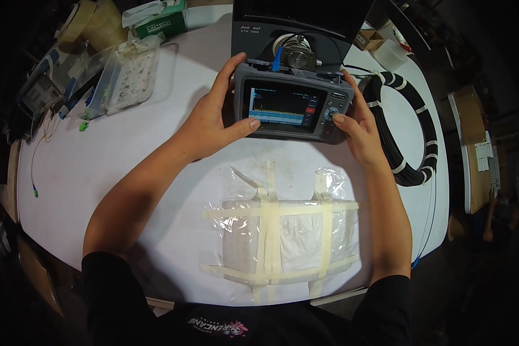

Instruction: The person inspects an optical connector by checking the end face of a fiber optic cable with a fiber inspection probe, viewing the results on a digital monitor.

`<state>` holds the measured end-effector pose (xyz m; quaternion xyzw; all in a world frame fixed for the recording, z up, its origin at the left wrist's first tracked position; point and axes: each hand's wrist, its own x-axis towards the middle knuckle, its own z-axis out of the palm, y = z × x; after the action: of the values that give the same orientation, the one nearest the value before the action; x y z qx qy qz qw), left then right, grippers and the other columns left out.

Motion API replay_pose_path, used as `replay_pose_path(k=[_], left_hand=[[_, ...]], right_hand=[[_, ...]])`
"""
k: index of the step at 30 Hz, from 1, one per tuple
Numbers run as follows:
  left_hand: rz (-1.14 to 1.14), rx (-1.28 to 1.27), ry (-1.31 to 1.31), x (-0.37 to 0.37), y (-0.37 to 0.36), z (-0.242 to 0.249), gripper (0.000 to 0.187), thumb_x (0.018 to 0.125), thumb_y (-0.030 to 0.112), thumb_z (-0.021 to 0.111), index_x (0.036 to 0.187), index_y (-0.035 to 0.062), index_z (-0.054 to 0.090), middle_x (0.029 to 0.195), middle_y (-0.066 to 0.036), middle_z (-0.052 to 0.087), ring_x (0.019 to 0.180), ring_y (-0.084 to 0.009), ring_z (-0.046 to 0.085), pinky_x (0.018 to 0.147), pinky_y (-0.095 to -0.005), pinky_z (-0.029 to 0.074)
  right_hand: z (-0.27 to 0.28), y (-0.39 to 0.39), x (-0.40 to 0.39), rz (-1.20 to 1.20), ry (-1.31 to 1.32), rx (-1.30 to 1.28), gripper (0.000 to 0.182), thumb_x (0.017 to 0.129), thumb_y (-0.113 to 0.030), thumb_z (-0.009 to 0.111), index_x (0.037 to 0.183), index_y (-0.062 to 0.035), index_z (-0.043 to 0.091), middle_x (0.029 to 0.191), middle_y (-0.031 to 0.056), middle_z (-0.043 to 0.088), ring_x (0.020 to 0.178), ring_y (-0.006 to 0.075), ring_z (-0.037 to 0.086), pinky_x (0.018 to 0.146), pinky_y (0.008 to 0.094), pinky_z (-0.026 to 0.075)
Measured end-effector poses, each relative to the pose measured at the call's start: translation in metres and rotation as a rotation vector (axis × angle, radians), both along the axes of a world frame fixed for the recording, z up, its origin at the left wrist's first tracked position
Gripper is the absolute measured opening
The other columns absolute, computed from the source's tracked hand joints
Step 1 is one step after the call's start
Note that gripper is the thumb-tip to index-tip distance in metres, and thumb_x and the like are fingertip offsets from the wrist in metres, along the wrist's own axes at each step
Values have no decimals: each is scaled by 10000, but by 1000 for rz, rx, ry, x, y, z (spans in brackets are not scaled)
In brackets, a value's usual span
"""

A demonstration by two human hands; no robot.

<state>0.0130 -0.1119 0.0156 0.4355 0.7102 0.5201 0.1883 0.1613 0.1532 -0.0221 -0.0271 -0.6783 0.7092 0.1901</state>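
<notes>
A dark grey handheld test device (288, 131) with a lit screen showing a graph is held up between both hands. My left hand (216, 124) grips its left side, thumb at the lower left of the screen. My right hand (357, 130) wraps round its right side, thumb on the round keypad. A blue connector (277, 59) stands in the top edge of the device. Just behind it is a black machine (259, 43) with a round metal fitting. Nearer to me, a wrapped pad (303, 236) is taped to the white table.
A black cable coil (429, 130) with white ties lies on the right. At the upper left are a clear plastic bin (135, 78), tape rolls (101, 26) and a green tissue box (167, 22). A thin cable with a green tip (35, 191) lies at the left.
</notes>
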Motion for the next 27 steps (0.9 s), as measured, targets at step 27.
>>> replay_pose_path(k=[27], left_hand=[[4,13,-13,0,0,0,993,845,161,728,1618,148,105,1445,-213,437,1385,-321,431,1181,-437,311]], right_hand=[[1,-2,0,-12,6,65,844,842,-113,660,1604,-136,296,1323,99,593,1149,155,586,956,291,487]])
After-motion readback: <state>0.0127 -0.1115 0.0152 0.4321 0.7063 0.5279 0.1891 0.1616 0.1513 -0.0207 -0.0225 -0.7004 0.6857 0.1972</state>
